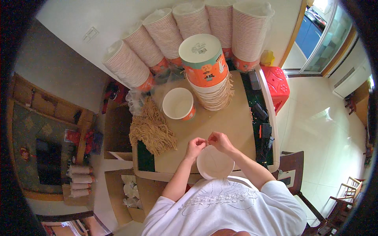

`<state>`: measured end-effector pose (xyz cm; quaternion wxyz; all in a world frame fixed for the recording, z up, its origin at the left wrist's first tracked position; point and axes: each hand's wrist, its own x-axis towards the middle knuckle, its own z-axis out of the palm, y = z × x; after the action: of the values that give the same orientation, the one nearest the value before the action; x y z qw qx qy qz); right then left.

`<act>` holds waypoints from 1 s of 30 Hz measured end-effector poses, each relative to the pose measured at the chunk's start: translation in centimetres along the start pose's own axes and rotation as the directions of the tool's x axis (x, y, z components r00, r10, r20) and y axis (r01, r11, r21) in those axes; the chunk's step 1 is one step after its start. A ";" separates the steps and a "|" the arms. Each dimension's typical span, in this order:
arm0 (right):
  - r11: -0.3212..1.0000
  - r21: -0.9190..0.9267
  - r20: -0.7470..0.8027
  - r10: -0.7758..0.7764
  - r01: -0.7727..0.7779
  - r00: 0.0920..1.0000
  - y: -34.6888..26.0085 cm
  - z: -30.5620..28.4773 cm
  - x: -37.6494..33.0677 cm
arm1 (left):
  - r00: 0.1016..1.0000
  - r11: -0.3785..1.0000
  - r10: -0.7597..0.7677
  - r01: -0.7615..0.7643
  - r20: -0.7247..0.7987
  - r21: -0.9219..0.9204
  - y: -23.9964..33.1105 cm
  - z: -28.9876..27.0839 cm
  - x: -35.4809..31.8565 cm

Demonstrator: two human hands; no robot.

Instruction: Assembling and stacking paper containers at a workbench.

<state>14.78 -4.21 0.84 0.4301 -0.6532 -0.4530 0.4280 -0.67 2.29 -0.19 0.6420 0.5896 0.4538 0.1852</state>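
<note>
A white paper bucket stands against my body at the near table edge, its round opening facing up. At its far rim my left hand and my right hand meet, fingertips pinched close together. What lies between the fingers is too small to make out. A faint thin line shows inside the bucket. Beyond my hands sits another open paper bucket with an orange patterned side. Left of it lies a heap of tan paper cords. To the right rises an upside-down stack of printed buckets with cords hanging at its side.
Several tall stacks of nested buckets in plastic line the wall. Black devices and cables lie along the table's right side. A red stool and a dark chair stand to the right; a cardboard box is at lower left.
</note>
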 end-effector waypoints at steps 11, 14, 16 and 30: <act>0.996 -0.065 0.039 -0.064 0.067 0.997 1.0 0.1 0.5 | 0.997 0.963 -0.073 0.081 0.039 -0.256 0.3 -0.7 -0.3; 0.993 -0.109 0.047 -0.043 0.048 0.998 1.0 0.0 0.5 | 0.996 0.967 -0.072 0.082 0.051 -0.241 0.7 -0.6 -0.5; 0.992 -0.115 0.054 -0.044 0.050 0.998 0.8 0.0 0.5 | 0.995 0.965 -0.079 0.092 0.060 -0.245 0.8 -0.6 -0.5; 0.996 -0.074 0.031 -0.038 0.040 0.999 -0.6 0.0 0.0 | 0.988 0.953 -0.149 0.152 0.034 -0.262 0.6 -0.4 -0.5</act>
<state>14.68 -4.07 1.41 0.4067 -0.6534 -0.4878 0.4119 -1.09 2.26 0.57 0.7302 0.4639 0.4641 0.1903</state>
